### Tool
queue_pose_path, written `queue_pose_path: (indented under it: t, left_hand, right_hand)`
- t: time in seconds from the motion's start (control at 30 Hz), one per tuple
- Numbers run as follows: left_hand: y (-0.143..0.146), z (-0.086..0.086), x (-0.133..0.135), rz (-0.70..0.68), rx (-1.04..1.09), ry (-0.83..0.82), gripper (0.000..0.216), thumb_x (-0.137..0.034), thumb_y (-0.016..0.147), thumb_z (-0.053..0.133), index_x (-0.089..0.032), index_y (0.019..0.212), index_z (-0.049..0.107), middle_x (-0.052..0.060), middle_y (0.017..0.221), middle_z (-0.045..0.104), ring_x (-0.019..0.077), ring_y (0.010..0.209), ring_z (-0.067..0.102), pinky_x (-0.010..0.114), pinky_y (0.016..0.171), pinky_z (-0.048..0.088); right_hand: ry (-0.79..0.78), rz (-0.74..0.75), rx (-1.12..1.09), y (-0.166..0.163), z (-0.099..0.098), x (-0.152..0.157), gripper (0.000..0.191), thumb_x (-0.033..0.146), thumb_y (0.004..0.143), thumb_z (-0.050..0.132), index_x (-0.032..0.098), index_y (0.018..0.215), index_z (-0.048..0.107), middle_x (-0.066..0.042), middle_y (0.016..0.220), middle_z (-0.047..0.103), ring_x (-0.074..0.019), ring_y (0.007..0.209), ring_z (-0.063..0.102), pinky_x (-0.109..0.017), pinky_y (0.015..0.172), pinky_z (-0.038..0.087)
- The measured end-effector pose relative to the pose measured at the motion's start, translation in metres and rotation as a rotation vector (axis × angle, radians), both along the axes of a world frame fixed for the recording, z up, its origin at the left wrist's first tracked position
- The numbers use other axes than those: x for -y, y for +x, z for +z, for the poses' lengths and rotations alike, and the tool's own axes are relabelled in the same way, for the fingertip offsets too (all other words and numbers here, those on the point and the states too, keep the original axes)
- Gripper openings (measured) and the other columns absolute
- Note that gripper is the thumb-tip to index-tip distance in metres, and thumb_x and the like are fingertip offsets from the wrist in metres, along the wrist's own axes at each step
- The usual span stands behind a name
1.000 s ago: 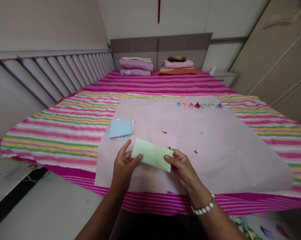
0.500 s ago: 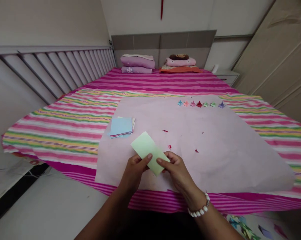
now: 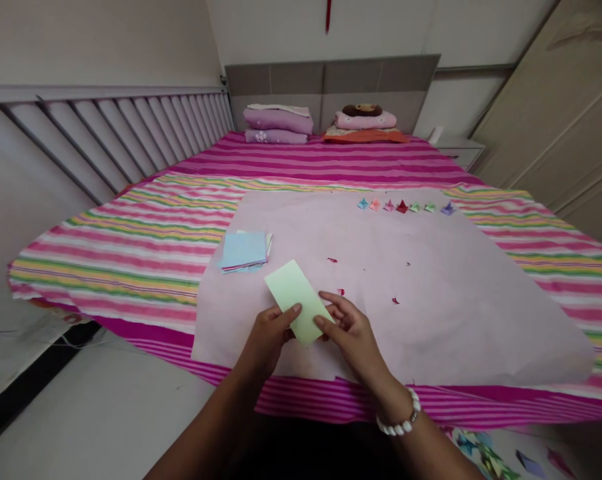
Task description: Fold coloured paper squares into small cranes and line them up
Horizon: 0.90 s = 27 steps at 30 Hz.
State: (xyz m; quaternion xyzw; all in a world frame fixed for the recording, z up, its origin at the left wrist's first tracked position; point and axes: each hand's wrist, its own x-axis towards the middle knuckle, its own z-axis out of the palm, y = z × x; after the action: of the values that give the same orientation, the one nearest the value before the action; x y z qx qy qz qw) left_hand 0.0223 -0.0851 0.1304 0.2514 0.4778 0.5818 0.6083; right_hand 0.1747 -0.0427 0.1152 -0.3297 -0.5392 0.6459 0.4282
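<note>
A light green sheet of paper (image 3: pixel 299 297), rectangular and perhaps folded, is held at a slant above the white sheet. My left hand (image 3: pixel 271 333) pinches its lower left edge, thumb on top and fingers beneath. At the lower right edge my right hand (image 3: pixel 348 330) grips it with the thumb on top; the index finger is lifted off the edge. Left of the hands lies a stack of square papers (image 3: pixel 245 250), light blue uppermost. Several small folded paper pieces (image 3: pixel 402 207) stand in a row toward the far right of the white sheet.
The large white sheet (image 3: pixel 461 313) covers the front of a bed with striped bedding (image 3: pixel 145 233). Small red scraps (image 3: pixel 341 292) lie on the sheet. Folded blankets (image 3: pixel 278 123) rest by the headboard (image 3: pixel 301 80). More folded papers (image 3: pixel 485 453) lie on the floor at lower right.
The right index finger has lifted away from the paper's right edge, and the green paper has turned slightly. The view has shifted a little.
</note>
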Motion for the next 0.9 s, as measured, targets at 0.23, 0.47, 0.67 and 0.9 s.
queue_pose_path:
  t: [0.23, 0.47, 0.67, 0.9]
  left_hand:
    - [0.003, 0.004, -0.001, 0.115, 0.088, -0.083, 0.035, -0.033, 0.068, 0.079, -0.010, 0.094, 0.074, 0.011, 0.089, 0.074, 0.0189, 0.077, 0.067, 0.026, 0.065, 0.051]
    - [0.001, 0.001, 0.005, 0.056, 0.030, -0.058, 0.028, -0.037, 0.073, 0.074, -0.013, 0.088, 0.075, 0.008, 0.085, 0.074, 0.0139, 0.073, 0.064, 0.022, 0.066, 0.051]
    - [-0.003, 0.001, 0.009, 0.040, 0.028, 0.001, 0.030, -0.037, 0.071, 0.077, -0.013, 0.090, 0.075, 0.009, 0.090, 0.074, 0.0173, 0.081, 0.067, 0.025, 0.073, 0.054]
    - [0.004, 0.002, 0.009, 0.070, 0.117, -0.013, 0.032, -0.035, 0.069, 0.078, -0.011, 0.089, 0.075, 0.011, 0.095, 0.075, 0.0210, 0.088, 0.070, 0.026, 0.073, 0.055]
  right_hand:
    - [0.870, -0.049, 0.402, 0.013, 0.000, 0.000, 0.046, 0.014, 0.079, 0.064, 0.031, 0.122, 0.062, -0.004, 0.158, 0.017, -0.0333, 0.140, 0.025, -0.056, 0.107, 0.033]
    - [0.901, -0.136, 0.297, 0.009, 0.000, -0.005, 0.022, 0.010, 0.083, 0.061, 0.026, 0.091, 0.073, -0.007, 0.140, 0.051, -0.0293, 0.129, 0.045, -0.052, 0.102, 0.039]
    - [0.508, -0.028, 0.132, 0.009, 0.002, -0.003, 0.009, 0.017, 0.078, 0.070, 0.024, 0.080, 0.075, -0.008, 0.135, 0.056, -0.0245, 0.114, 0.059, -0.039, 0.094, 0.048]
    - [0.129, -0.037, 0.027, 0.005, 0.005, -0.003, 0.010, 0.027, 0.075, 0.075, 0.021, 0.068, 0.071, -0.004, 0.091, 0.071, -0.0186, 0.085, 0.063, -0.030, 0.075, 0.049]
